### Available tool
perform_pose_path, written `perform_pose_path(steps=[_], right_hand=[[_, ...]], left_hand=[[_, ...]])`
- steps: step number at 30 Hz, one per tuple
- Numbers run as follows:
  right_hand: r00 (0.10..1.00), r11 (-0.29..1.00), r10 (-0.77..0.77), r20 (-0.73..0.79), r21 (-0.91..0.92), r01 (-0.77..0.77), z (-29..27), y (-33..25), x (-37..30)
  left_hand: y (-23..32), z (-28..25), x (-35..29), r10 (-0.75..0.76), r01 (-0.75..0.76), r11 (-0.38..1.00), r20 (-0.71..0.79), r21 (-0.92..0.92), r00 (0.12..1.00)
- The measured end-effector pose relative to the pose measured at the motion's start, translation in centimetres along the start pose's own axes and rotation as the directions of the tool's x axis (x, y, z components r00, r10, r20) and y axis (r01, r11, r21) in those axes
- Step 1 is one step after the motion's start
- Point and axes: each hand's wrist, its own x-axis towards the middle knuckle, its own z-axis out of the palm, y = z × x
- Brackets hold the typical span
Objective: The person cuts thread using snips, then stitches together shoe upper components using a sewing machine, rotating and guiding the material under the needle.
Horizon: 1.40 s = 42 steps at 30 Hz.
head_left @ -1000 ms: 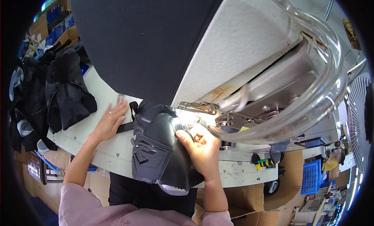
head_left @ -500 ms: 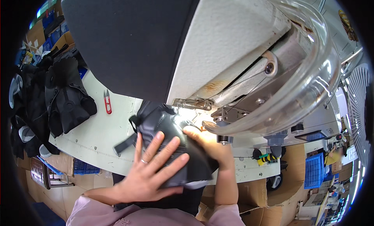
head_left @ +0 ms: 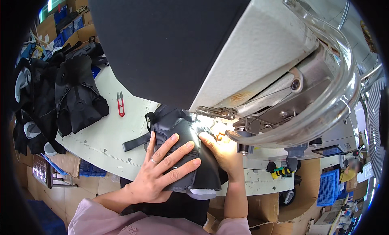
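Note:
A black, shiny shoe upper (head_left: 207, 172) with stitched seams lies on the pale worktable (head_left: 95, 148), just left of the sewing head. Pale lining shows at its near edge, and a black strap (head_left: 135, 143) sticks out on its left. My left hand (head_left: 156, 174), wearing a ring, rests flat on the upper with its fingers spread. At the far right side of the upper, my right hand (head_left: 227, 154) grips the edge. Its thumb is on top, close to the lit stitching area; its other fingers are partly hidden. The needle tip cannot be made out.
The white sewing machine (head_left: 259, 52) fills the upper middle, with a clear curved guard (head_left: 344, 101) at its right. Red-handled thread snips (head_left: 120, 105) lie on the table's left. Beyond them is a pile of black uppers (head_left: 79, 101). Cardboard boxes (head_left: 304, 186) and a blue crate (head_left: 327, 188) stand lower right.
The view has shifted, so the machine and snips appear farther right. Both hands keep about the same places on the upper, which sits slightly farther left of the machine.

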Motion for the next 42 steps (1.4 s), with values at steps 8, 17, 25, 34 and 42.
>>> perform_pose_path(steps=[8, 17, 25, 34, 42], right_hand=[[0.98, 0.993, 0.068, -0.188, 0.111, -0.047, 2.4, -0.8, -1.2], [0.973, 0.932, 0.081, -0.217, 0.363, 0.004, 4.7, -4.6, -1.7], [0.926, 0.971, 0.071, -0.371, 0.237, 0.02, 7.3, -6.3, -2.0], [0.937, 0.944, 0.141, -0.32, 0.328, -0.03, 7.5, -6.7, -2.8], [0.978, 0.935, 0.075, -0.193, 0.353, -0.002, 5.3, -5.8, -3.5]], left_hand=[[-2.9, -4.2, 0.5, 0.034, 0.009, 0.971, 0.177, -0.238, 0.984], [-18.6, -5.1, -5.2, -0.552, 0.553, 0.825, -0.047, 0.113, 0.833], [-13.6, -5.4, -4.8, -0.488, 0.567, 0.799, -0.334, 0.199, 0.806], [0.3, -1.9, -0.3, -0.549, 0.28, 0.723, -0.28, -0.631, 0.787], [-0.3, -1.5, 1.5, -0.607, 0.257, 0.611, -0.235, -0.748, 0.759]])
